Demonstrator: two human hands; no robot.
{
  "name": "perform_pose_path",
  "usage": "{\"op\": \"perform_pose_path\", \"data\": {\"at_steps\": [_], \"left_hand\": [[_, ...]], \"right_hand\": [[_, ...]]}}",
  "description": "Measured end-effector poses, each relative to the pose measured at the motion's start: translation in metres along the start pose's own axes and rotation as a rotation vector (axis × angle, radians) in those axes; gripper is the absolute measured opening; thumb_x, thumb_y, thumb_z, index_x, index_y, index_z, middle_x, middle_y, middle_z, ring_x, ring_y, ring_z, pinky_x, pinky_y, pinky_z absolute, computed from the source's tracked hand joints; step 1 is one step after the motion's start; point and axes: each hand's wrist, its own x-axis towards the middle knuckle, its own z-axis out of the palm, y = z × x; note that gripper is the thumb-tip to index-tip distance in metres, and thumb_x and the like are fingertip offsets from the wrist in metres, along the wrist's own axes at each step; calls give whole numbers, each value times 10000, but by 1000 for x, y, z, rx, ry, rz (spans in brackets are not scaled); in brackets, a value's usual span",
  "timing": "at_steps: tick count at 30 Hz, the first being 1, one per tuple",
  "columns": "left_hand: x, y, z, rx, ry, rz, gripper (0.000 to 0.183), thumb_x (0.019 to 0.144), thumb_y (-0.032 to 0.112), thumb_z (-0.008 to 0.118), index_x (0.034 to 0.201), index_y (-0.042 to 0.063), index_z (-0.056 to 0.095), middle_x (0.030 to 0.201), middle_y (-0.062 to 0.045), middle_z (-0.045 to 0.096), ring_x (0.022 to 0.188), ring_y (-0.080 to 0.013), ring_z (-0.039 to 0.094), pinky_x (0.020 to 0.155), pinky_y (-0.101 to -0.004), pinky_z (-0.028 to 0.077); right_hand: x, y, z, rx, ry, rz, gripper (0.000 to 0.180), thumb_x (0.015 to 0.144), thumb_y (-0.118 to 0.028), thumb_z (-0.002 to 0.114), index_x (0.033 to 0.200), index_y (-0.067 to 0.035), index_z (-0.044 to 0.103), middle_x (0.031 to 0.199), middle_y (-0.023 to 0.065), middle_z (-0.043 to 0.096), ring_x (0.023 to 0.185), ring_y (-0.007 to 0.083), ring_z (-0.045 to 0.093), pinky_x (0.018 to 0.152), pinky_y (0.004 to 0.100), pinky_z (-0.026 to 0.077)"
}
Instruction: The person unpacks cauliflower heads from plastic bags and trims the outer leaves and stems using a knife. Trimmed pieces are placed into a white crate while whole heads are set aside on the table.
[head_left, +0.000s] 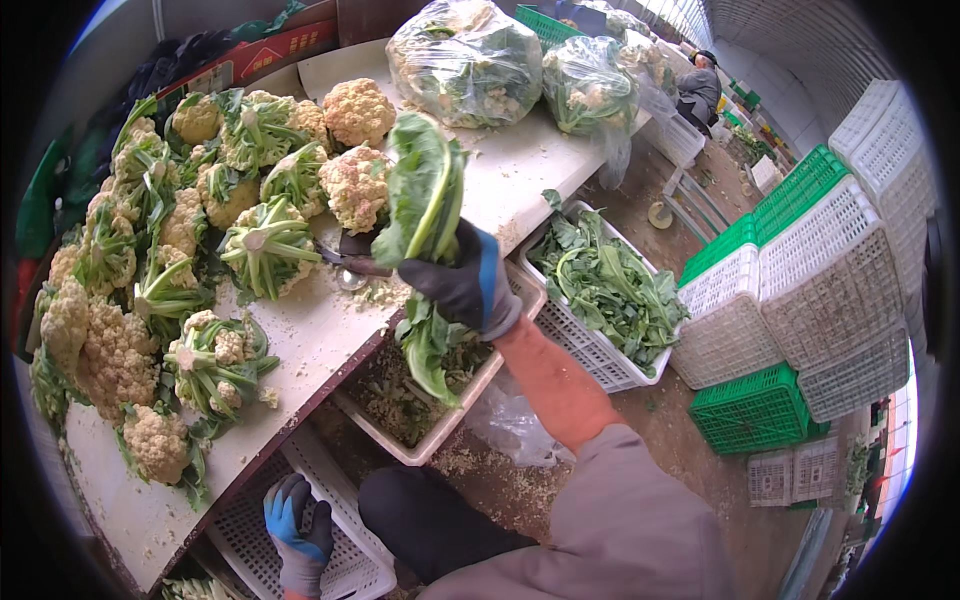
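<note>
My right hand (457, 281), in a dark glove with a blue band, grips green cauliflower leaves (427, 187). The bunch sticks up above the fist and hangs down below it, over a bin of trimmings (409, 457). Close by on the table lies a knife (364, 265), partly hidden by the leaves. My left hand (296, 525), also gloved, is low by the table's front edge, above a white plastic crate (360, 559). Its fingers are loosely curled, thumb apart, with nothing visible in them. Many cauliflower heads (120, 349) cover the table's left side, some with cut stems up.
Bagged cauliflowers (465, 67) stand at the far end of the white table (315, 352). A white crate of leaves (600, 277) sits on the floor at right. Stacked white and green crates (817, 255) line the right side. Another person (699, 90) sits farther back.
</note>
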Motion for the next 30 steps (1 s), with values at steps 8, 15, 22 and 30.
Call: {"op": "perform_pose_path", "data": {"at_steps": [8, 15, 22, 30], "left_hand": [[-132, -39, -6, 134, -146, -301, 399, 850, 214, 786, 1167, -15, 711, 1161, -216, 716, 1126, -433, 648, 998, -484, 505], [-207, -41, 6, 358, 18, -561, 682, 857, 419, 802, 1367, 4, 620, 1379, -223, 629, 1289, -440, 575, 1145, -540, 390], [-273, -52, 74, 532, -429, -503, 473, 795, 446, 791, 1193, 196, 741, 1206, -108, 721, 1186, -333, 646, 1124, -564, 380], [-205, -78, 108, 557, -241, -265, 151, 709, 225, 747, 851, 195, 709, 858, -66, 695, 894, -298, 679, 860, -481, 482]], "right_hand": [[-29, -35, -307, -1164, 136, -209, 462, 857, -163, 835, 1288, -48, 712, 1169, 198, 752, 1032, 357, 757, 891, 400, 601], [-114, 72, -390, -1437, 211, 476, 754, 843, -324, 870, 1494, -99, 563, 1471, 213, 606, 1327, 385, 608, 1093, 460, 504], [-240, 146, -158, -591, 108, 238, 590, 903, -205, 823, 1376, 73, 605, 1324, 221, 678, 1206, 311, 661, 1078, 432, 509], [-278, 107, -35, -626, -134, 154, 566, 904, -199, 807, 1375, 42, 606, 1329, 223, 661, 1253, 382, 630, 1098, 440, 485]]}}
